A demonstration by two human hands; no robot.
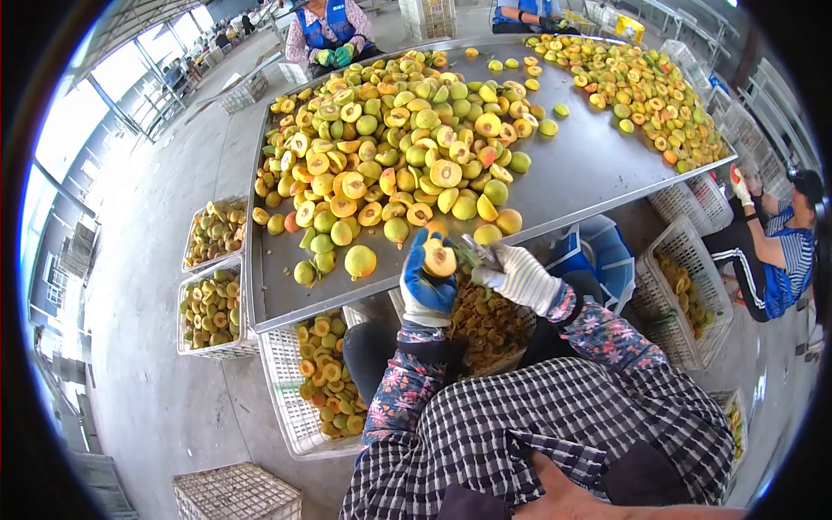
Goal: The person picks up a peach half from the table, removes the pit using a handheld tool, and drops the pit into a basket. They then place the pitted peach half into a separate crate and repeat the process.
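Observation:
My left hand (429, 282), in a blue and white glove, is closed around a halved yellow peach (439, 258), cut face up. Just to its right, my right hand (523, 276), in a striped white glove, grips a small greyish tool (471, 250) pointing at the peach; its exact kind is blurred. Both hands are over the near edge of a metal table (563, 182). Beyond them lies a large heap of halved peaches (381, 147). Below, between my knees, a container holds brownish peach scraps (485, 325).
Crates of peach halves stand at left (211, 308), by my left leg (329, 373) and at right (685, 295). A second peach pile (641, 95) lies far right. Co-workers sit across (328, 30) and at right (771, 243). Another person's bare hand (559, 494) shows at the bottom.

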